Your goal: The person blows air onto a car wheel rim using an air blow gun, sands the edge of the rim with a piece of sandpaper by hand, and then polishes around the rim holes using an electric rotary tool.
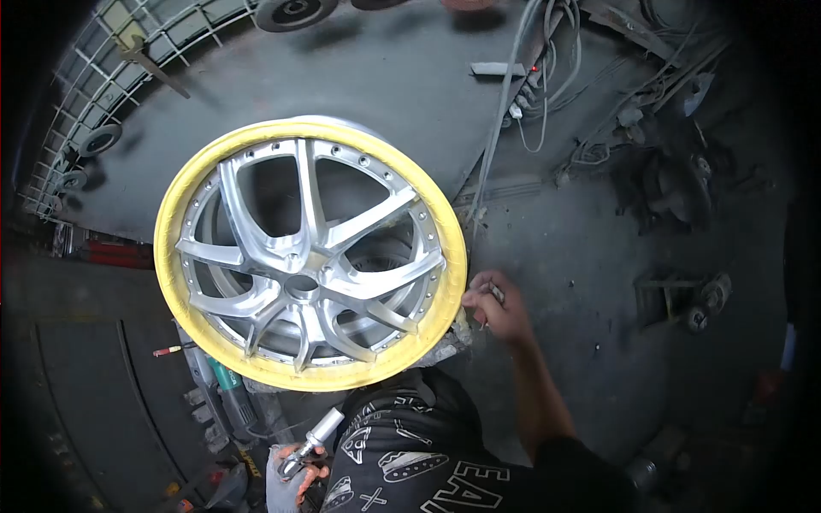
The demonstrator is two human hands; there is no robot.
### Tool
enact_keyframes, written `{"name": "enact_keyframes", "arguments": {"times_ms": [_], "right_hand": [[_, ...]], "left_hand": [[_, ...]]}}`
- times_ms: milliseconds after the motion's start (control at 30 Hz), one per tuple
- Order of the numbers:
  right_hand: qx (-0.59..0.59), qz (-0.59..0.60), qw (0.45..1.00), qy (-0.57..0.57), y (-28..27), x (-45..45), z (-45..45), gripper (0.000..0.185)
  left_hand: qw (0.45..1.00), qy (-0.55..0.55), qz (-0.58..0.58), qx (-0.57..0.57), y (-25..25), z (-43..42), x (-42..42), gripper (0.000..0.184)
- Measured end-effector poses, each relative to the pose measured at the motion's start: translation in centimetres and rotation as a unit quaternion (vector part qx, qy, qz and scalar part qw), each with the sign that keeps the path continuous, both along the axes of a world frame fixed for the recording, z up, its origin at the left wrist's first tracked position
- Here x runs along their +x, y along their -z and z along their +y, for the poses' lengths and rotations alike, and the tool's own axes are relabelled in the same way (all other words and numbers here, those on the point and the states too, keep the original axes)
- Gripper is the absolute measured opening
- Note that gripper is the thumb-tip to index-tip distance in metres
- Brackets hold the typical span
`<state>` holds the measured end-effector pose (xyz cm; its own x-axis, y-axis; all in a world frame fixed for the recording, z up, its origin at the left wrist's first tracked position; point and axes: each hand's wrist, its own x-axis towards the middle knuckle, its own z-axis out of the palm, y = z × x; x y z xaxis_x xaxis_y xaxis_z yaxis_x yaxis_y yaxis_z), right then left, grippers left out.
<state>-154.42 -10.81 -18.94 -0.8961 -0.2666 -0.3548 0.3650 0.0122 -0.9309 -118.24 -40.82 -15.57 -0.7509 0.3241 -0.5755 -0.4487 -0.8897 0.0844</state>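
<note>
A silver multi-spoke wheel rim (315, 224) with yellow covering (456, 248) around its outer edge fills the middle of the view. Just right of that edge is my right hand (500, 308), its fingers pinched together on a small pale object too small to name. My left hand (295, 479), in a grey and orange glove, is low in the view, below the rim. Its fingers wrap round a metal tool with a silver cylindrical end (325, 425).
A green power tool (229, 380) lies below the rim's left side. A wire grid (94, 94) curves along the upper left. Cables (513, 94) hang at the upper right. Dark machine parts (680, 192) are on the floor at right.
</note>
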Motion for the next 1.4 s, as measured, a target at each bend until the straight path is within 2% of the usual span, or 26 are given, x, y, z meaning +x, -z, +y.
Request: {"name": "enact_keyframes", "arguments": {"times_ms": [33, 67, 100, 133, 167, 200, 267, 300, 367, 400, 433, 500, 600, 633, 700, 800, 900, 933, 1000, 1033, 1100, 1167, 1200, 1233, 1333, 1400], "right_hand": [[0.040, -0.006, 0.998, -0.037, -0.7, -0.1, 0.0, 0.008], [0.042, -0.014, 0.998, -0.035, -0.4, -0.3, -0.1, 0.008], [0.059, 0.018, 0.998, -0.015, 0.2, -0.3, -0.4, 0.011], [0.077, 0.050, 0.996, 0.006, 0.8, -0.1, -0.7, 0.016], [0.079, 0.043, 0.996, 0.010, 1.3, 0.1, -1.3, 0.016], [0.104, 0.093, 0.989, 0.042, 1.8, 0.2, -2.0, 0.016], [0.174, 0.242, 0.950, 0.091, 2.1, 0.3, -3.5, 0.013], [0.174, 0.239, 0.951, 0.090, 1.7, 0.4, -4.0, 0.013], [0.295, 0.382, 0.875, 0.035, 0.4, 0.1, -4.5, 0.014], [0.339, 0.390, 0.856, 0.014, 0.3, -0.2, -4.6, 0.017], [0.341, 0.389, 0.856, 0.015, 0.4, -0.5, -4.6, 0.017], [0.419, 0.455, 0.786, -0.030, 0.8, -1.3, -4.8, 0.019], [0.467, 0.463, 0.752, -0.050, 0.7, -1.3, -5.3, 0.017], [0.469, 0.463, 0.750, -0.049, 0.8, -1.3, -5.5, 0.017], [0.489, 0.470, 0.733, -0.045, 1.3, -1.2, -5.8, 0.012], [0.503, 0.464, 0.729, -0.022, 1.9, -1.2, -6.4, 0.017], [0.496, 0.490, 0.717, -0.012, 2.3, -1.1, -6.6, 0.014], [0.498, 0.490, 0.715, -0.013, 2.9, -0.6, -6.3, 0.014], [0.437, 0.486, 0.757, -0.002, 4.2, 0.3, -4.9, 0.011], [0.438, 0.488, 0.755, -0.006, 4.5, 1.3, -4.0, 0.011], [0.401, 0.449, 0.797, 0.050, 4.6, 3.3, -2.5, 0.011], [0.396, 0.408, 0.821, 0.050, 3.8, 4.6, -2.0, 0.012], [0.390, 0.369, 0.842, 0.058, 2.9, 5.2, -1.6, 0.014], [0.390, 0.369, 0.842, 0.058, 2.1, 5.0, -1.7, 0.014], [0.403, 0.414, 0.816, 0.019, 0.9, 2.9, -3.4, 0.019], [0.399, 0.477, 0.783, -0.003, 0.9, 1.3, -3.9, 0.020]], "left_hand": [[0.918, -0.032, -0.055, -0.392, -1.5, 1.2, -0.5, 0.029], [0.965, -0.061, -0.134, -0.216, -1.2, 0.4, -1.4, 0.027], [0.964, -0.104, -0.240, -0.047, -0.9, -0.3, -2.3, 0.026], [0.952, -0.050, -0.124, -0.275, -1.1, 1.4, -2.0, 0.022], [0.876, 0.008, 0.006, -0.482, -2.4, 2.9, -3.9, 0.020], [0.910, -0.022, -0.045, -0.412, -2.4, 2.7, -4.1, 0.019], [0.929, -0.068, -0.069, -0.359, -2.1, 2.7, -4.4, 0.022], [0.925, -0.077, -0.065, -0.367, -2.1, 3.0, -4.4, 0.026], [0.921, -0.084, -0.063, -0.375, -1.2, 2.3, -3.7, 0.030], [0.991, -0.109, -0.043, -0.068, 1.3, 0.3, -2.0, 0.035], [0.990, -0.136, 0.005, 0.033, 4.1, -1.0, 0.4, 0.040], [0.956, -0.149, 0.084, 0.239, 9.8, -3.6, 5.2, 0.051], [0.957, -0.134, 0.092, 0.239, 7.7, -3.2, 3.2, 0.050], [0.993, -0.101, -0.028, -0.059, 2.8, -0.7, -0.8, 0.038], [0.924, -0.058, -0.144, -0.349, -1.2, 1.0, -3.5, 0.026], [0.908, -0.026, -0.131, -0.396, -1.6, 1.0, -2.9, 0.028], [0.902, -0.072, -0.055, -0.422, -0.3, 1.2, -1.2, 0.024], [0.893, -0.037, -0.073, -0.443, -0.3, 1.1, -0.8, 0.022], [0.884, -0.005, -0.089, -0.459, -1.2, 0.9, -1.0, 0.021], [0.899, 0.018, -0.107, -0.424, -2.3, 0.6, -1.1, 0.020], [0.912, 0.033, -0.128, -0.388, -2.9, 1.4, -1.1, 0.020], [0.839, -0.147, -0.008, -0.524, -3.0, 3.4, -0.5, 0.024], [0.825, -0.136, -0.036, -0.547, -3.3, 3.4, -0.5, 0.030], [0.852, -0.106, -0.107, -0.502, -3.3, 2.4, 0.9, 0.034], [0.851, -0.171, -0.044, -0.495, -3.8, 3.8, 0.1, 0.033], [0.819, -0.087, -0.036, -0.567, -3.8, 4.2, 0.8, 0.037]]}}
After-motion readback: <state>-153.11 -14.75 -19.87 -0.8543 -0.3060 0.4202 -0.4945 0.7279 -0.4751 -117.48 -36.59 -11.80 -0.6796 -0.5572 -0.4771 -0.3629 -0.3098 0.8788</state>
